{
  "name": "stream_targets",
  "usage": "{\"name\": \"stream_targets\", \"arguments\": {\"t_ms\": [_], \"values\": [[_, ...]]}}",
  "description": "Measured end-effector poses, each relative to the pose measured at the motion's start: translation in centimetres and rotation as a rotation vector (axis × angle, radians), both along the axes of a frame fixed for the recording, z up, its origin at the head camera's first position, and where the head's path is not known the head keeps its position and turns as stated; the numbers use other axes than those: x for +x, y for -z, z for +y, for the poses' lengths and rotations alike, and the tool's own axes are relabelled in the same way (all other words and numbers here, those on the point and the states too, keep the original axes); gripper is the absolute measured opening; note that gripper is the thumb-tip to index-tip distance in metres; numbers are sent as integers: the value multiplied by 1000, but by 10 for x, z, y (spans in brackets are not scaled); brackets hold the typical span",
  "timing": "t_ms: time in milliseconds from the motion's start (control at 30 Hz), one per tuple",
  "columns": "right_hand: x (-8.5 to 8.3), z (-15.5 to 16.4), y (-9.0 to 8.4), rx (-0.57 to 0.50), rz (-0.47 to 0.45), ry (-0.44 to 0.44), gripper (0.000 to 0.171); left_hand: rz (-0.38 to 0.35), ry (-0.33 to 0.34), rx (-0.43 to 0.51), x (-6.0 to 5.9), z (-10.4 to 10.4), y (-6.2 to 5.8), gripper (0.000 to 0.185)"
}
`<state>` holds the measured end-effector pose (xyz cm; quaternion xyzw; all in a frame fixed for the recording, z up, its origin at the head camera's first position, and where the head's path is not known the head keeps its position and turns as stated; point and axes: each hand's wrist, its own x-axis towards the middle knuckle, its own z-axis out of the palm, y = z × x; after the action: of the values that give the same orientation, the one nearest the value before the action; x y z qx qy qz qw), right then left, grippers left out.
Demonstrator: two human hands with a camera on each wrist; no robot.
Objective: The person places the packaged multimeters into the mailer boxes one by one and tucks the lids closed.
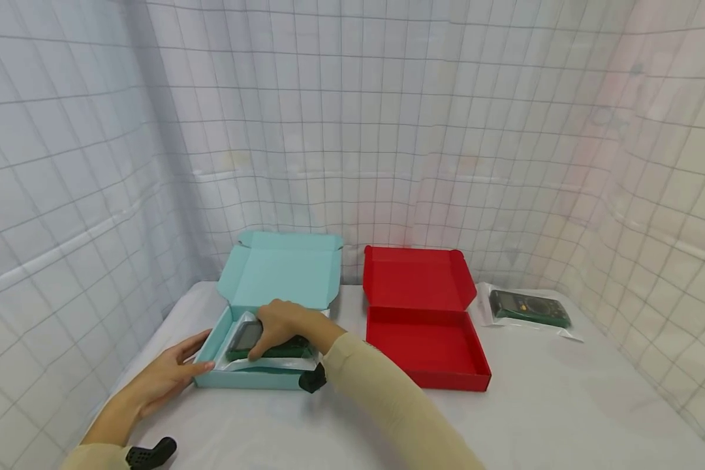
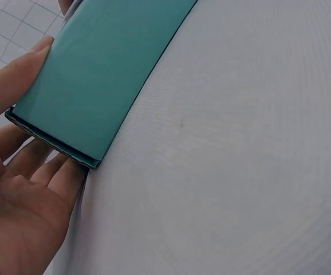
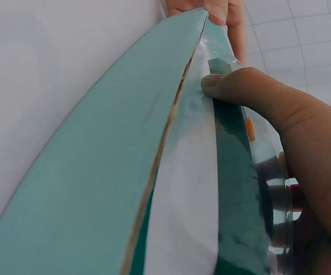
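Observation:
A bagged multimeter (image 1: pixel 247 335), green with a grey screen end, lies inside the open teal box (image 1: pixel 247 380) at the left. Over it my right hand (image 1: pixel 282 326) grips the meter through clear plastic, the thumb on its near side and the fingers across its top. In the right wrist view, the thumb presses the bag beside the green casing (image 3: pixel 234 166), close to the box's front wall. My left hand (image 1: pixel 167 373) holds the box's front left corner, with its thumb at the front wall and its fingers along the left side.
To the right stands an open red box (image 1: pixel 429 339), its lid raised at the back. Farther right, a second bagged multimeter (image 1: pixel 530 309) lies on the white-covered table (image 1: pixel 540 405). The teal lid (image 1: pixel 284 267) stands up behind its box. Gridded white curtains (image 1: pixel 388 130) enclose the back and sides.

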<state>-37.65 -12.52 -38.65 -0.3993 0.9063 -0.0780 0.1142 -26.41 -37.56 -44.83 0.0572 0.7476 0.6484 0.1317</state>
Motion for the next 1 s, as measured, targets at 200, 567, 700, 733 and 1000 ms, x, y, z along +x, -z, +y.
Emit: {"name": "stream_targets", "arguments": {"t_ms": [200, 567, 700, 733, 1000], "values": [[-3, 0, 4, -33, 15, -20, 50, -3, -3, 7, 0, 0, -1, 93], [-2, -2, 3, -124, 50, -52, 50, 18, 10, 17, 0, 2, -2, 91], [-1, 1, 9, -168, 45, -66, 49, 14, 10, 11, 0, 1, -1, 91], [-1, 2, 11, -179, 39, -71, 49, 10, 8, 9, 0, 1, -1, 92], [-3, 6, 24, -243, 42, -114, 52, -4, -5, -14, 2, 2, -2, 93]]}}
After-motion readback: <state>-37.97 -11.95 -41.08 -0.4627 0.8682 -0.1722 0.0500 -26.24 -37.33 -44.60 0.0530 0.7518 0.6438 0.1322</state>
